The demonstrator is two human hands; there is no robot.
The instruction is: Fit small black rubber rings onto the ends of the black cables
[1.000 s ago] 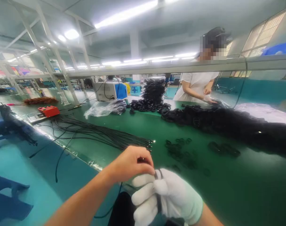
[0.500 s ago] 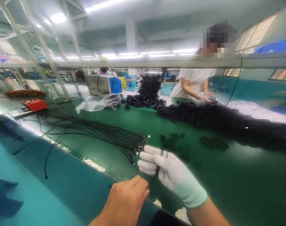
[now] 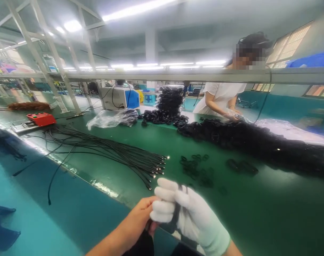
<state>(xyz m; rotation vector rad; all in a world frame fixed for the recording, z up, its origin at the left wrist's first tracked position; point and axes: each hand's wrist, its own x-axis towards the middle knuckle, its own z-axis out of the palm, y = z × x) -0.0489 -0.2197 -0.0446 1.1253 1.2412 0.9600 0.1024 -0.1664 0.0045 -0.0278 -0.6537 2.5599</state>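
My right hand (image 3: pixel 196 213), in a white glove, is closed with a black cable (image 3: pixel 176 212) looped around its fingers. Bare and curled, my left hand (image 3: pixel 138 217) meets the gloved fingertips; its fingers are partly hidden, and the cable appears to run into its grip. Just beyond both hands, on the green table (image 3: pixel 140 138), a fanned bundle of black cables (image 3: pixel 119 153) points its metal plug ends toward me. Small coiled black cables (image 3: pixel 196 167) lie to the right of those ends.
A red box with buttons (image 3: pixel 41 120) sits at the bundle's far end. Coiled cables form a long heap (image 3: pixel 247 142) at right and a stack (image 3: pixel 169 101) behind. Clear plastic (image 3: pixel 108 119) lies near a blue-white machine (image 3: pixel 122 97). A co-worker (image 3: pixel 223 96) handles things across the table.
My left hand has moved up against the gloved fingers. My right hand has come down and slightly left, its fingers curling more around the cable loops. The view has tilted slightly.
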